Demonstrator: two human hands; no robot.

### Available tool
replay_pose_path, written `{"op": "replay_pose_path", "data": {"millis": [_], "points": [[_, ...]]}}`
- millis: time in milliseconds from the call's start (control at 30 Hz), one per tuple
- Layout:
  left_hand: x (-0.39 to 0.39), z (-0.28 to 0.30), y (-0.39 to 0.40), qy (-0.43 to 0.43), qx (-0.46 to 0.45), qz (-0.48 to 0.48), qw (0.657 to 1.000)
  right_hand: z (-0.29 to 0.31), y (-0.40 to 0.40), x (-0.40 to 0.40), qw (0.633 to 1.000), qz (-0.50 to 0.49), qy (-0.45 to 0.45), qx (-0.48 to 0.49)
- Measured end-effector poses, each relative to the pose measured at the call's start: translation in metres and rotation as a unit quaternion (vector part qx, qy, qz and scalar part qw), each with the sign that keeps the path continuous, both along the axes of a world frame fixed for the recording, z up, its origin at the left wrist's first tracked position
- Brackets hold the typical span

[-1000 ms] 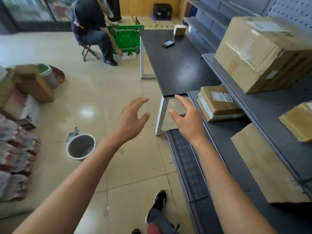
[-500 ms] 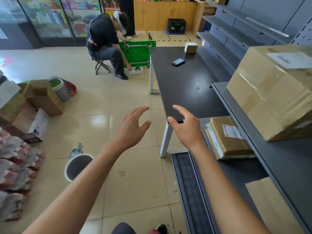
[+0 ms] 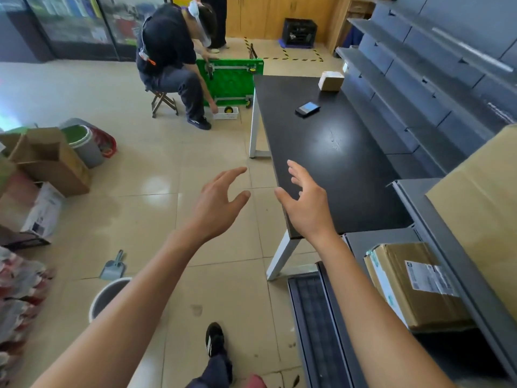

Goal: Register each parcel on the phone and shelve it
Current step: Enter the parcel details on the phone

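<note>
table top (image 3: 330,169): matt black, showing soft glare | parcel (image 3: 414,284): brown cardboard, taped, wearing paper label | floor (image 3: 156,191): glossy tiles reflecting light | shelves (image 3: 436,225): grey painted metal

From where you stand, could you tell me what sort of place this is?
Probably a parcel pickup or storeroom: grey shelving holds labelled cardboard parcels, a phone lies on the black table, and opened boxes sit on the tiled floor.

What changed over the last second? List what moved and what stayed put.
The view swung up and forward, away from the shelves and along the long black table. Both bare hands, left and right, stayed raised, open and empty; nothing was taken or released. The dark phone and the small cardboard parcel lie unmoved on the table.
</note>
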State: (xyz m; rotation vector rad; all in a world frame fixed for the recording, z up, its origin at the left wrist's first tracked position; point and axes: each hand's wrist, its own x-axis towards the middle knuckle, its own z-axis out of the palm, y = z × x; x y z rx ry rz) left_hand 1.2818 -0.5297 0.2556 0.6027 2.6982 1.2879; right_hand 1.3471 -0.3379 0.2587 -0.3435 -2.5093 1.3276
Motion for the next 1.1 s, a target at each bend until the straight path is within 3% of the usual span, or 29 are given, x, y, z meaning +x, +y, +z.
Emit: {"op": "replay_pose_path", "data": {"millis": [400,1100], "points": [[-0.151,-0.004,0.022,-0.012,0.001,-0.031,0.999,-0.007,0.021,-0.130,0.999,-0.032,-0.017,-0.007],[-0.366,0.007,0.170,-0.016,-0.032,-0.037,0.999,-0.016,0.173,-0.351,0.998,-0.042,-0.017,-0.038]]}}
